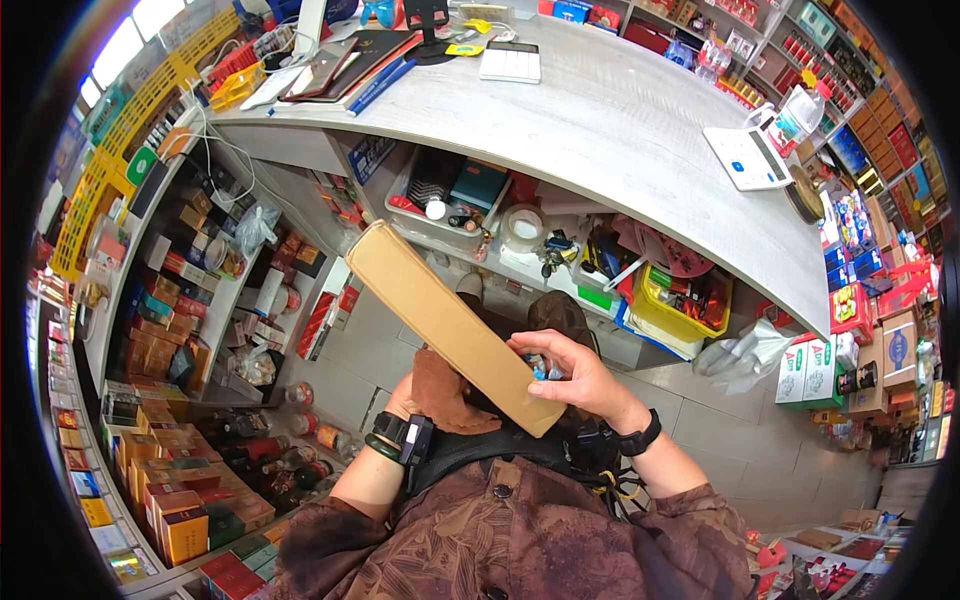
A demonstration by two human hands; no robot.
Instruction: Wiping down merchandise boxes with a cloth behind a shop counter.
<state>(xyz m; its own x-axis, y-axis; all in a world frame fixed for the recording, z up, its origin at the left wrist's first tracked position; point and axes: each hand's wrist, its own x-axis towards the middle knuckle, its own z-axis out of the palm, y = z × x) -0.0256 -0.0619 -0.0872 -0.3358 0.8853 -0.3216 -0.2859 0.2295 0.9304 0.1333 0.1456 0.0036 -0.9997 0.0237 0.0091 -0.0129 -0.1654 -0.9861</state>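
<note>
A long tan cardboard box (454, 322) lies slantwise across my lap, its far end towards the counter shelf. My right hand (574, 375) is at the box's near right side, with thumb and fingers around a small blue-and-white crumpled item (545, 367). My left hand (401, 397) is at the left, by a brown cloth (450, 394) that lies partly under the box; its fingers are mostly hidden behind the cloth, so its grip does not show.
Ahead stands a grey wood-grain counter (600, 105) with a calculator (510, 62). Beneath it, a shelf holds a yellow basket (679, 319) and a tape roll (523, 228). Boxed goods (176, 510) and bottles (292, 457) stand at left; cartons (806, 371) stand at right.
</note>
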